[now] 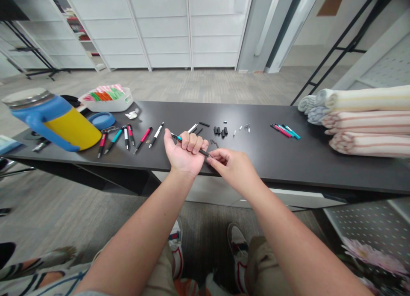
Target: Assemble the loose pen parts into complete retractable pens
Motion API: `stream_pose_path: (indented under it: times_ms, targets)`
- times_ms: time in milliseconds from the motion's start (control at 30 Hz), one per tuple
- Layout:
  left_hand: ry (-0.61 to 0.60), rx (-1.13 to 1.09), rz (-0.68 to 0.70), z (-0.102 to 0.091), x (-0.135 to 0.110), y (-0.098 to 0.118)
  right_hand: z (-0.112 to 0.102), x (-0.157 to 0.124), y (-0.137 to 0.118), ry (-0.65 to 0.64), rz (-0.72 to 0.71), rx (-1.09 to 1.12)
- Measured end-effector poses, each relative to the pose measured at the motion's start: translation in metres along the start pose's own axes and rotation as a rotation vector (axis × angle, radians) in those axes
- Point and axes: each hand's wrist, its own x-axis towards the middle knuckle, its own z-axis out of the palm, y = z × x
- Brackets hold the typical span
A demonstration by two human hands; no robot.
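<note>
My left hand [188,157] is closed around a black pen with a teal part [204,152], held slanting over the front edge of the desk. The thumb and fingers of my right hand [233,164] pinch together at the pen's lower tip; whether a small piece sits between them is hidden. Just beyond my hands lie several short black grip sleeves [223,133], some small dark springs [214,142] and a few tiny metal and white parts [240,128]. White tubes or refills [192,128] show partly behind my left fingers.
Several assembled pens [143,140] lie left of my hands. Further left stand a blue and yellow jug [68,127], a blue lid [101,120] and a white basket [124,101]. Coloured pen barrels [285,131] lie right; rolled striped cloths [368,123] are stacked at the far right.
</note>
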Motion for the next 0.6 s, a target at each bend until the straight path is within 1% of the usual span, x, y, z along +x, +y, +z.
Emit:
stream_pose_path:
  times_ms: [200,267,333,400,533,600]
  targets:
    - [0.016,0.019,-0.006,-0.0005,-0.0004,0.0006,-0.0016,0.0003,-0.0011,-0.053,-0.118,-0.187]
    - [0.031,0.027,-0.009,0.0001,-0.0007,0.0007,-0.0015,0.0002,-0.0005,-0.046,-0.088,-0.159]
    - [0.050,0.042,-0.006,0.0007,-0.0009,0.0008,-0.0012,-0.0001,0.0009,-0.030,-0.039,-0.084]
    - [0.052,0.052,-0.003,0.0009,-0.0008,0.0007,-0.0014,-0.0005,0.0018,-0.019,-0.028,-0.048]
    - [0.020,0.029,-0.006,0.0006,-0.0003,0.0007,-0.0033,-0.0007,-0.0001,-0.042,-0.084,-0.145]
    - [0.019,0.025,-0.008,0.0004,-0.0003,0.0008,-0.0040,-0.0005,-0.0013,-0.045,-0.082,-0.171]
